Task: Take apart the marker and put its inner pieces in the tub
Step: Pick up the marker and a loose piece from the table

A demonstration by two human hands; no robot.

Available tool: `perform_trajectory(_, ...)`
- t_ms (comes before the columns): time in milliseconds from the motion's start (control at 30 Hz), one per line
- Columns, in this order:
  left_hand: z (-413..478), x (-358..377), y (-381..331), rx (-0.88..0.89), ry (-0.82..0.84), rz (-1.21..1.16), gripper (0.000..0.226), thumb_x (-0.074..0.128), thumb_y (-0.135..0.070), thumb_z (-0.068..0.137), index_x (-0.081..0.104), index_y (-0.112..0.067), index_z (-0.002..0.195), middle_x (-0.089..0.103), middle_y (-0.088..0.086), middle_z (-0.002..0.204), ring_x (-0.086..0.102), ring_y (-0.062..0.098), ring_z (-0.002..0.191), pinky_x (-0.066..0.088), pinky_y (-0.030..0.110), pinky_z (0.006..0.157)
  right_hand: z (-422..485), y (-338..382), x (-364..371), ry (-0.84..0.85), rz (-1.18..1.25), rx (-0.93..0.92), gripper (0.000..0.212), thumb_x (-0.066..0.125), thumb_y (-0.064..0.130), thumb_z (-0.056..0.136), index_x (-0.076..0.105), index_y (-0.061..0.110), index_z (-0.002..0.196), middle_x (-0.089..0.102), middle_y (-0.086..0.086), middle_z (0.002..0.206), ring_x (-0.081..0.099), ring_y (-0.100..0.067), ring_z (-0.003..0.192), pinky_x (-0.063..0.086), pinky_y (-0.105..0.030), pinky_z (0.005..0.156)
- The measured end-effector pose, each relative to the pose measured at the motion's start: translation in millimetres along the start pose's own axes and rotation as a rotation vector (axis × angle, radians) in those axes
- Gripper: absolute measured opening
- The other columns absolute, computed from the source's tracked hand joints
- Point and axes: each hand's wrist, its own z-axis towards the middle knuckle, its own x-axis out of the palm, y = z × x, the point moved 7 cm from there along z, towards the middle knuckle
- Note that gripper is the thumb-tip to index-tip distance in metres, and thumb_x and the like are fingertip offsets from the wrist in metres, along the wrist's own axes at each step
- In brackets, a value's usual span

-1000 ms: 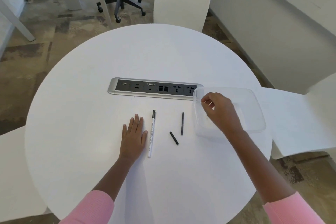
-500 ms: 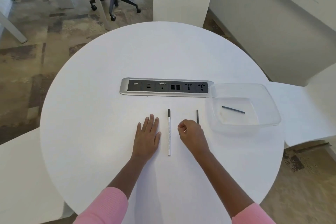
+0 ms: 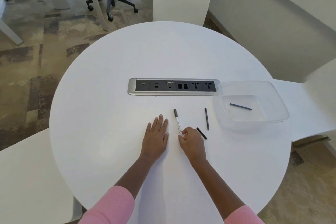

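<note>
Now the marker (image 3: 177,122) is pinched near its rear end by the curled right hand (image 3: 192,142) (left hand (image 3: 156,135) laid flat, open, just beside).

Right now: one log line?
left hand flat on table | right hand pinching marker | tub: one piece

A smooth matt white table (image 3: 109,96) is seen; the tub (image 3: 276,96) beside its brushed-metal socket panel (image 3: 131,90) is made of clear glossy plastic.

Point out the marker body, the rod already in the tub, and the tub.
marker body (image 3: 177,120): head view, mid barrel.
rod in tub (image 3: 240,106): head view, its middle.
tub (image 3: 244,82): head view, far rim.
</note>
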Motion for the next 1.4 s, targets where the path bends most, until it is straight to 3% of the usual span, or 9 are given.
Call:
perform_trajectory(67, -0.5, 0.5, -1.1, -0.007, 0.003, -0.051, 0.074, -0.005, -0.038, 0.082, 0.021, -0.014, 0.147, 0.010, 0.007, 0.157, 0.009, 0.023, 0.145, 0.002, 0.033, 0.116, -0.6, -2.0, -1.6, -0.010, 0.034, 0.022, 0.012, 0.055, 0.010, 0.082, 0.059, 0.005, 0.091, 0.057, -0.006, 0.081, 0.049, -0.016, 0.075, 0.039, -0.025, 0.068)
perform_trajectory(133, -0.7, -2.6, -1.2, -0.030, -0.039, -0.140, 0.065, 0.003, -0.033, 0.088, 0.025, -0.012, 0.146, 0.011, 0.008, 0.157, 0.004, 0.023, 0.146, -0.002, 0.030, 0.116, -1.5, -2.7, -4.8, -0.026, 0.097, 0.040, 0.012, 0.056, 0.009, 0.080, 0.061, 0.005, 0.090, 0.056, -0.003, 0.079, 0.050, -0.014, 0.072, 0.038, -0.023, 0.067)
perform_trajectory(333, -10.5, -26.4, -10.1, -0.076, -0.271, -0.506, 0.038, 0.034, -0.020, 0.095, 0.063, -0.005, 0.115, 0.061, 0.008, 0.122, 0.046, 0.024, 0.124, 0.026, 0.018, 0.103, -8.8, 11.1, -20.7, -0.071, 0.242, -0.018, 0.010, 0.062, 0.013, 0.080, 0.064, 0.010, 0.090, 0.060, -0.002, 0.078, 0.056, -0.017, 0.076, 0.047, -0.026, 0.072)
perform_trajectory(500, -8.0, -17.5, -20.1, -0.322, -0.082, -1.188, 0.021, 0.044, -0.021, 0.097, 0.064, -0.014, 0.095, 0.067, 0.002, 0.086, 0.064, 0.019, 0.079, 0.051, 0.023, 0.072, -12.6, 26.5, -34.5, -0.100, 0.246, -0.152, 0.014, 0.062, 0.016, 0.083, 0.065, 0.006, 0.093, 0.065, -0.006, 0.086, 0.057, -0.016, 0.075, 0.048, -0.026, 0.071)
perform_trajectory(700, -8.4, -10.5, -38.5, -0.436, 0.051, -1.745, 0.020, 0.048, -0.012, 0.094, 0.064, -0.002, 0.088, 0.073, 0.004, 0.081, 0.071, 0.017, 0.078, 0.056, 0.020, 0.068, -13.2, 32.4, -43.4, -0.076, 0.174, -0.288, 0.013, 0.061, 0.014, 0.085, 0.067, 0.010, 0.096, 0.066, -0.006, 0.090, 0.055, -0.010, 0.076, 0.041, -0.014, 0.068)
perform_trajectory(833, -9.2, -9.6, -37.1, -0.544, 0.030, -1.808, 0.012, 0.054, -0.010, 0.090, 0.064, -0.004, 0.087, 0.066, 0.010, 0.085, 0.067, 0.014, 0.070, 0.056, 0.018, 0.065, -6.7, 28.2, -52.3, -0.043, 0.162, -0.327, 0.010, 0.060, 0.015, 0.086, 0.068, 0.009, 0.088, 0.067, -0.007, 0.087, 0.055, -0.010, 0.070, 0.039, -0.006, 0.063)
perform_trajectory(1067, -14.1, -11.8, -27.4, -0.681, -0.098, -1.927, 0.011, 0.054, -0.003, 0.090, 0.060, -0.003, 0.081, 0.067, 0.006, 0.069, 0.066, 0.007, 0.052, 0.056, 0.016, 0.056, 30.4, -9.7, -62.1, -0.167, -0.129, -0.143, 0.020, 0.043, 0.004, 0.092, 0.061, -0.003, 0.097, 0.058, -0.024, 0.099, 0.057, -0.038, 0.088, 0.047, -0.041, 0.075)
perform_trajectory(1233, -16.5, -13.0, -19.1, -0.723, -0.165, -1.988, 0.012, 0.051, 0.000, 0.090, 0.056, -0.004, 0.079, 0.058, 0.009, 0.078, 0.067, 0.008, 0.052, 0.057, 0.017, 0.056, 34.8, -19.4, -57.0, -0.162, -0.292, -0.103, 0.017, 0.044, 0.002, 0.092, 0.057, -0.004, 0.101, 0.053, -0.023, 0.103, 0.052, -0.037, 0.096, 0.046, -0.040, 0.069)
perform_trajectory(1400, -20.3, -14.7, -17.3, -0.758, -0.179, -2.018, 0.015, 0.051, 0.001, 0.090, 0.056, -0.002, 0.077, 0.066, 0.002, 0.054, 0.067, 0.009, 0.050, 0.057, 0.018, 0.054, 37.5, -26.9, -59.6, -0.199, -0.295, -0.061, 0.019, 0.039, -0.008, 0.088, 0.056, -0.004, 0.096, 0.051, -0.025, 0.098, 0.052, -0.038, 0.087, 0.034, -0.034, 0.059)
